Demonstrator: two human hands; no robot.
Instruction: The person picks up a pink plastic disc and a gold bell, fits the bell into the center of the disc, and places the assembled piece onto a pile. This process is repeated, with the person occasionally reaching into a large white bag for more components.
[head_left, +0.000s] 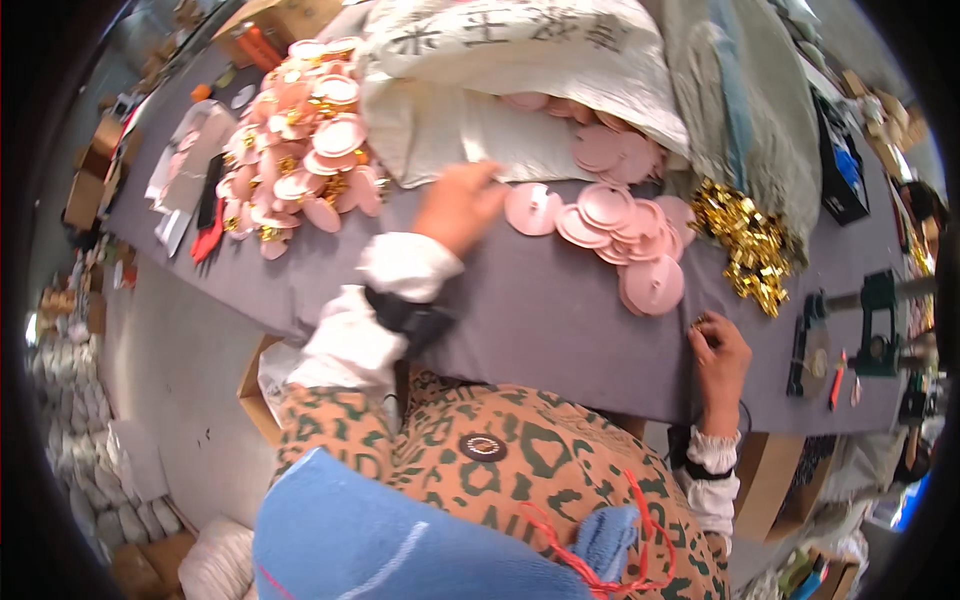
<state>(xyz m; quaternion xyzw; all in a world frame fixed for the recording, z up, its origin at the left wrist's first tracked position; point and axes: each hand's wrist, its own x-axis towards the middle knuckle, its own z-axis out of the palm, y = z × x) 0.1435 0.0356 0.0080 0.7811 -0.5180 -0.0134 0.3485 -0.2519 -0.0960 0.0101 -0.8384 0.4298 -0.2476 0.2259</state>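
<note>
Up top, a big grey table (540, 300) fills the middle of the frame. A large white sack (500, 50) lies open at the upper middle, and pink discs spill out of it. At the upper left sits a heap of pink discs with gold bits (300, 150). A smaller pile of plain pink discs (625, 225) lies right of the middle, well apart from the heap. Beside that pile, to the right, is a clump of shiny gold clips (745, 240).

The left hand (458, 205) reaches to the middle of the frame, fingers spread open, next to one loose disc (532, 208). It looks to be just touching the disc's edge, not gripping it.

The right hand (720, 350) rests at the table's near edge, lower right, fingers curled shut on something tiny, maybe a gold clip; too small to tell.

The discs look thin, light, stiff and smooth. They would likely slide, so pinching one by its rim seems best.
</note>
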